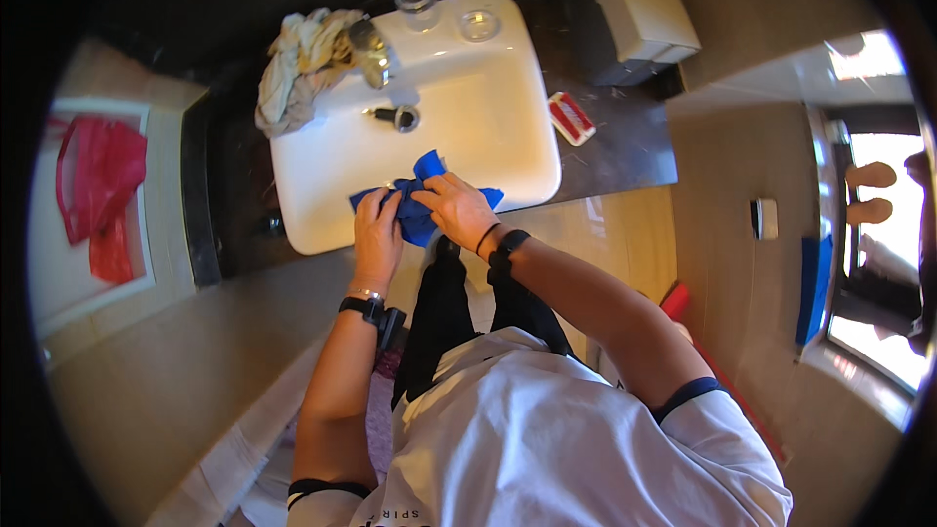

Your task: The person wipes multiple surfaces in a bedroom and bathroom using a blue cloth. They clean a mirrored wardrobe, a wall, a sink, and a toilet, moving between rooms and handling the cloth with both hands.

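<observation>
Both of my hands are on a crumpled blue cloth (415, 223) at the front rim of the white washbasin (483, 110). My left hand (377, 234) grips the cloth's left part, fingers bent over it. Higher on the cloth, my right hand (460, 211) pinches a fold between thumb and fingers. One corner of the cloth sticks up towards the bowl, and another hangs below the rim. The drain stopper (405, 118) stands raised in the bowl beyond the cloth. Behind it is a metal faucet (375, 62).
Wet-looking pale cloths (300, 73) are heaped at the basin's back left corner. A clear glass (417, 6) and a clear round dish (479, 25) stand on the back ledge. Right of the basin lie a red-and-white pack (572, 118) and a pale box-like cabinet (644, 7) on the dark counter (622, 139).
</observation>
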Demonstrator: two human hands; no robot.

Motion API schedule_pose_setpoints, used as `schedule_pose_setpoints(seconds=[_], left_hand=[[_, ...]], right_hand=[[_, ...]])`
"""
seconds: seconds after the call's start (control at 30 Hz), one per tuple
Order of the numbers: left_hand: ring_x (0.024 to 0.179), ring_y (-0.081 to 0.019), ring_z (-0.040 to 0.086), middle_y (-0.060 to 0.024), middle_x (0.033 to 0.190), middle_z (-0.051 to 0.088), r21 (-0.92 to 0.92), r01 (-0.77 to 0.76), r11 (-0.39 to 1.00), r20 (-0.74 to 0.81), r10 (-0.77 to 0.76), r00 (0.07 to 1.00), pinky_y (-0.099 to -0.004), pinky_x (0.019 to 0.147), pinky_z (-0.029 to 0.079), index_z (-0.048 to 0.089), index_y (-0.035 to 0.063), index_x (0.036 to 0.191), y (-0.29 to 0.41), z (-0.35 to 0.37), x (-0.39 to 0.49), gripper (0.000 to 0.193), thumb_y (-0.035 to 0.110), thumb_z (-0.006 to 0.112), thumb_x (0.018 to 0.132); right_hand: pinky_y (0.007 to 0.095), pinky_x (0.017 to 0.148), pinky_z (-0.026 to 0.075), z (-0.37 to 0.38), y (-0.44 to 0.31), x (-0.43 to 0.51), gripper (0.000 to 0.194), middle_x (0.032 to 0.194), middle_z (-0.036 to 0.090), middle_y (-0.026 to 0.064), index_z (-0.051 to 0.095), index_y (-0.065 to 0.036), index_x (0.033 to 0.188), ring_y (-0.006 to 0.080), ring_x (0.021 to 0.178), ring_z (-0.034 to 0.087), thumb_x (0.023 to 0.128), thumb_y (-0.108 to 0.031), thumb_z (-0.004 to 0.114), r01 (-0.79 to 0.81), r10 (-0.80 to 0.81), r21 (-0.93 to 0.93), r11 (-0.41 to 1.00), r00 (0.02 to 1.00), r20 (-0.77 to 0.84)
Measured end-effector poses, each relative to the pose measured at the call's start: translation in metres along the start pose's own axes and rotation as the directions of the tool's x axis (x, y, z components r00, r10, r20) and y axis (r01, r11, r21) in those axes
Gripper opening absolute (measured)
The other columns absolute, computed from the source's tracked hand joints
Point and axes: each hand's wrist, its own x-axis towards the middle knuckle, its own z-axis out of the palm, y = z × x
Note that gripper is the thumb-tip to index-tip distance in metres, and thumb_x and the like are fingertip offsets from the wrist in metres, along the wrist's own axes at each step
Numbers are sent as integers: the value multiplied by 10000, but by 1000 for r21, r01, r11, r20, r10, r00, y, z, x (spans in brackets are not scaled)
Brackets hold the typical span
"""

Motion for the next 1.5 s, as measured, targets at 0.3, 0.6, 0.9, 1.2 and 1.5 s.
schedule_pose_setpoints(seconds=[0.3,0.6,0.9,1.2,1.5], left_hand=[[1352,-441,526,-202,1411,579,-121,103,987,-28,-107,994,-514,1149,435,646,34,1338,-12,18,-42,459,-40,624,885],[1394,-437,482,-216,1463,542,-34,333,942,-215,-332,918,-498,1186,389,608,-27,1361,-96,-41,-65,428,-39,549,937],[1446,-409,447,-196,1531,509,-58,382,922,-184,-386,904,-481,1214,370,598,-15,1358,-130,-48,-92,415,-29,562,945],[1307,-433,529,-229,1455,533,-260,384,886,-331,-456,826,-493,1119,441,555,1,1427,-131,-43,-74,438,87,585,998],[1185,-420,606,-201,1298,609,-370,274,888,-268,-385,883,-447,1034,504,605,-1,1335,-131,-74,-119,427,-3,652,910]], right_hand=[[437,1010,528,27,9,-3,524,1236,661,98,712,-116,1277,343,1171,624,766,1,716,104,-99,-13,995,977,188],[487,1048,491,130,-66,80,458,1265,610,151,670,-70,1279,387,1185,577,825,-12,659,63,-110,209,976,969,220],[457,1094,485,147,-90,102,559,1358,614,123,690,-87,1288,357,1257,576,742,-5,772,155,-212,193,969,922,324],[503,1087,486,158,-98,135,494,1350,600,241,661,-84,1299,474,1230,581,814,9,650,-83,23,346,935,985,172],[486,1116,453,141,-116,123,515,1396,585,190,628,-95,1378,411,1292,544,871,-93,715,64,-153,181,981,829,538]])
